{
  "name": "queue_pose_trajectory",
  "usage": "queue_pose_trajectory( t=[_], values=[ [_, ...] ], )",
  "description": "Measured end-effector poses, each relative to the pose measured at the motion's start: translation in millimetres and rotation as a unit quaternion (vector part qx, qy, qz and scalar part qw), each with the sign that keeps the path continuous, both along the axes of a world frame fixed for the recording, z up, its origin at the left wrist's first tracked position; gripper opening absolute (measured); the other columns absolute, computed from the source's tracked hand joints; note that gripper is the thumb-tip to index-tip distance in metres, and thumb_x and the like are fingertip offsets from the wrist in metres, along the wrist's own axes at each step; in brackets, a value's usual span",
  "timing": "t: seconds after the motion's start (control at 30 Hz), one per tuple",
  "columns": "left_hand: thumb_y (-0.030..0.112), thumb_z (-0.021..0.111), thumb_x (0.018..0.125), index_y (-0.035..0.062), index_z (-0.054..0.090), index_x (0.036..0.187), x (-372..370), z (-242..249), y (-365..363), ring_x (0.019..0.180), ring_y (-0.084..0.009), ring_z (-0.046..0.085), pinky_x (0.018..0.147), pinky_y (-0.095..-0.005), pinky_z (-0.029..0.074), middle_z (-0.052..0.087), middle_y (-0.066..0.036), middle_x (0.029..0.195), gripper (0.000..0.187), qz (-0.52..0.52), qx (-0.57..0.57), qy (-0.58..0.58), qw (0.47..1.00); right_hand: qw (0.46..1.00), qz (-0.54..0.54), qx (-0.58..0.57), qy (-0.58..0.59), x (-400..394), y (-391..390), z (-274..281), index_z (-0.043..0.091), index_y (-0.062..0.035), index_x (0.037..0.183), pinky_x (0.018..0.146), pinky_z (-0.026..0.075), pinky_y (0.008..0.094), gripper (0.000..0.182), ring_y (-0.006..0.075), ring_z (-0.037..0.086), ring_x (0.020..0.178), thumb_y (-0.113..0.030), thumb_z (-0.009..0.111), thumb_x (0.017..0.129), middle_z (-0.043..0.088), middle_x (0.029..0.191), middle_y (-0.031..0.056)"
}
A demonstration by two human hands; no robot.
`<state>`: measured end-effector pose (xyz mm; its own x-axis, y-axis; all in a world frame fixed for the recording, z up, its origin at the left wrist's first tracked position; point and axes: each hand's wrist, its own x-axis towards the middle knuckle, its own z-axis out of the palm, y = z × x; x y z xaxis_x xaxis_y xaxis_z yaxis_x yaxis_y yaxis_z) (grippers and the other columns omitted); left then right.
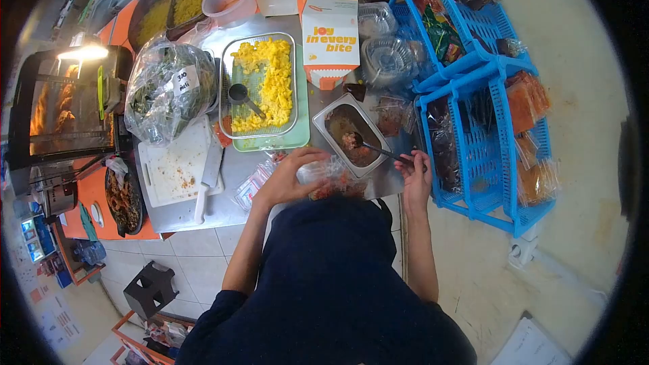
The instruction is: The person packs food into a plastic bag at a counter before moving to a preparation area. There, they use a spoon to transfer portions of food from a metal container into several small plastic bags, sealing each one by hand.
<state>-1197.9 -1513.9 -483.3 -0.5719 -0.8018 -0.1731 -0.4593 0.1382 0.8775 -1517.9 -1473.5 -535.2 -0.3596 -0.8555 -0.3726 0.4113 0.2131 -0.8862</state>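
Note:
Gripped in my right hand (414, 174) is the dark handle of a spoon (382, 151). Its bowl rests inside a small steel pan (324, 128) and carries some reddish minced food (349, 140). My left hand (297, 172) curves its thumb and fingers around a clear plastic container (326, 170) just left of the pan. Reddish food shows at the container's near side, partly hidden by my body. Flat plastic packets (253, 184) lie beside my left wrist.
A tray of yellow scrambled egg (274, 78) holds a black scoop (240, 96). Left of it are a bag of greens (169, 98), a cutting board (162, 169) and a knife (205, 192). A carton (331, 34), clear boxes (389, 61) and blue racks (473, 142) stand behind and right.

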Motion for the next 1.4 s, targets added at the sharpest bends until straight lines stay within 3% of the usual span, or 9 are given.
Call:
queue_pose_trajectory(
  t=[0.07,0.27,0.73,0.83,0.9,0.93,1.03,1.2,1.4],
  values=[
    [0.028,0.08,0.086,0.011,0.067,0.133,3,4,1,0.13,-0.0295,0.057,0.112,-0.0429,0.042,0.061,-0.013,0.138,0.051,0.086,0.025,0.041,0.995,1.0,-0.01,-0.021,-0.009,-2,-1,11,0.053,-0.0038,0.12,0.082,0.057,0.0338,0.025,0.0223,0.069,0.085,-0.027,0.048,0.11,0.066,0.107,0.0153],
    [0.023,0.079,0.086,0.0071,0.066,0.131,-1,12,-10,0.123,-0.0302,0.063,0.108,-0.0402,0.045,0.067,-0.015,0.129,0.049,0.15,-0.003,0.086,0.985,0.995,-0.002,-0.095,0.006,-9,-14,70,0.054,-0.0053,0.12,0.082,0.056,0.0325,0.024,0.0206,0.068,0.085,-0.027,0.051,0.109,0.068,0.104,0.0132],
    [0.021,0.08,0.088,0.0027,0.066,0.133,-17,36,-37,0.124,-0.0209,0.061,0.111,-0.0394,0.043,0.067,-0.012,0.135,0.051,0.135,-0.025,0.199,0.97,0.97,0.101,-0.194,0.109,11,-21,150,0.054,-0.003,0.116,0.077,0.058,0.036,0.019,0.022,0.071,0.081,-0.02,0.049,0.11,0.068,0.101,0.0146],
    [0.025,0.08,0.088,0.0044,0.065,0.135,-18,30,-41,0.119,-0.0199,0.063,0.109,-0.0383,0.045,0.068,-0.012,0.133,0.053,0.137,-0.018,0.219,0.966,0.938,0.144,-0.242,0.203,13,-14,164,0.058,-0.0013,0.113,0.08,0.058,0.0364,0.016,0.024,0.071,0.084,-0.016,0.055,0.107,0.07,0.102,0.0138],
    [0.027,0.079,0.088,0.0065,0.065,0.136,-19,28,-43,0.114,-0.0192,0.064,0.106,-0.0374,0.047,0.069,-0.012,0.13,0.054,0.139,-0.022,0.236,0.961,0.806,0.268,-0.329,0.413,10,-13,174,0.064,-0.0007,0.111,0.081,0.058,0.0369,0.014,0.0283,0.071,0.088,-0.008,0.064,0.099,0.071,0.104,0.0135],
    [0.026,0.078,0.091,0.0067,0.064,0.137,-19,29,-44,0.112,-0.0177,0.064,0.105,-0.0368,0.048,0.07,-0.011,0.127,0.052,0.131,0.013,0.267,0.955,0.78,0.288,-0.352,0.431,16,-13,186,0.069,-0.002,0.11,0.08,0.058,0.037,0.019,0.0318,0.071,0.093,-0.006,0.071,0.091,0.072,0.105,0.0131],
    [0.022,0.075,0.094,0.0056,0.062,0.14,-20,33,-47,0.108,-0.0145,0.064,0.105,-0.0362,0.049,0.069,-0.008,0.122,0.05,0.115,0.054,0.322,0.938,0.725,0.302,-0.419,0.456,20,-15,201,0.069,-0.0028,0.11,0.08,0.058,0.0371,0.023,0.032,0.072,0.096,-0.006,0.074,0.088,0.072,0.105,0.0135],
    [0.02,0.073,0.096,0.0045,0.058,0.143,-20,40,-51,0.105,-0.0126,0.063,0.106,-0.0362,0.049,0.067,-0.004,0.112,0.051,0.108,0.05,0.342,0.932,0.747,0.269,-0.429,0.431,16,-17,203,0.069,-0.0024,0.108,0.08,0.059,0.0379,0.019,0.0318,0.072,0.096,-0.012,0.072,0.091,0.072,0.105,0.0136],
    [0.018,0.068,0.1,0.0029,0.051,0.148,-17,34,-50,0.115,-0.0172,0.064,0.106,-0.0372,0.049,0.069,-0.009,0.125,0.053,0.104,0.074,0.364,0.923,0.735,0.256,-0.442,0.447,17,-17,198,0.07,-0.0015,0.105,0.078,0.059,0.0381,0.018,0.033,0.072,0.096,-0.017,0.069,0.095,0.071,0.103,0.0141]
  ],
)
